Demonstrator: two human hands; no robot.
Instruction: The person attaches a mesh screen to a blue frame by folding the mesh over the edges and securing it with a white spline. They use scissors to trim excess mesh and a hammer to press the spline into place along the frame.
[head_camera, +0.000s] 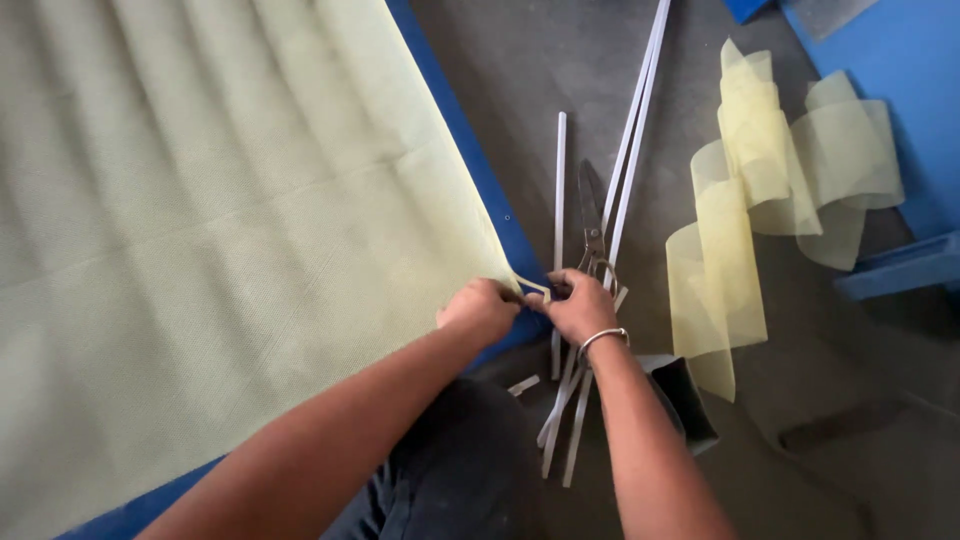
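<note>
there, the left hand (480, 308) pinched the corner of the yellow mesh sheet (220, 230) over the blue board (470, 150), and the right hand (580, 305) gripped its narrow edge strip (532, 285); seemingly mid-tear, needing steady opposing pull beside the scissors (592, 222).

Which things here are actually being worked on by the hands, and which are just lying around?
In hand:
- yellow mesh sheet, corner pinched by both hands
- left hand
- right hand
- blue board under the sheet

Lying about:
- scissors on the floor
- white strips on the floor
- loose curl of yellow mesh offcut
- small dark box beside the right forearm
</note>
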